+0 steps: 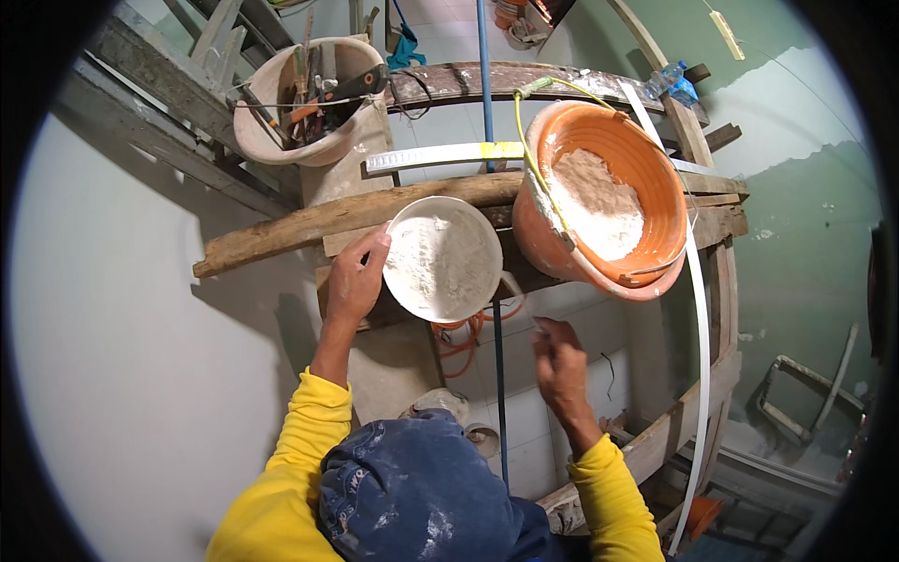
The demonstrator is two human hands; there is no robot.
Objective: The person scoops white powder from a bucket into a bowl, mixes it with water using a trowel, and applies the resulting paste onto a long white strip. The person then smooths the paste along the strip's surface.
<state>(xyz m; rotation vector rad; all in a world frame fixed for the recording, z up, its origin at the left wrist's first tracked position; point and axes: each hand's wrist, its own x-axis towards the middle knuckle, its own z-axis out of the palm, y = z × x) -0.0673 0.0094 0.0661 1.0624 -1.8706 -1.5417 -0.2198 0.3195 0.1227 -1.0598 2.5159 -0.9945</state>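
My left hand (361, 281) grips the left rim of a white round bowl (443, 258), which holds pale powder and sits over rough wooden planks (281, 232). My right hand (560, 361) is closed on a flat scraper (519, 292), slightly blurred, just below and right of the bowl. An orange bucket (674, 197) with a looped yellow handle stands right of the bowl, holding white and tan powder, with a second, paler rim around it.
A pale tub (253, 126) of hand tools stands at upper left. Wooden beams (632, 436), a long white strip (698, 347) and a blue pole (487, 84) cross the work area. A plastic bottle (663, 80) rests at upper right. An orange hose (459, 348) lies below.
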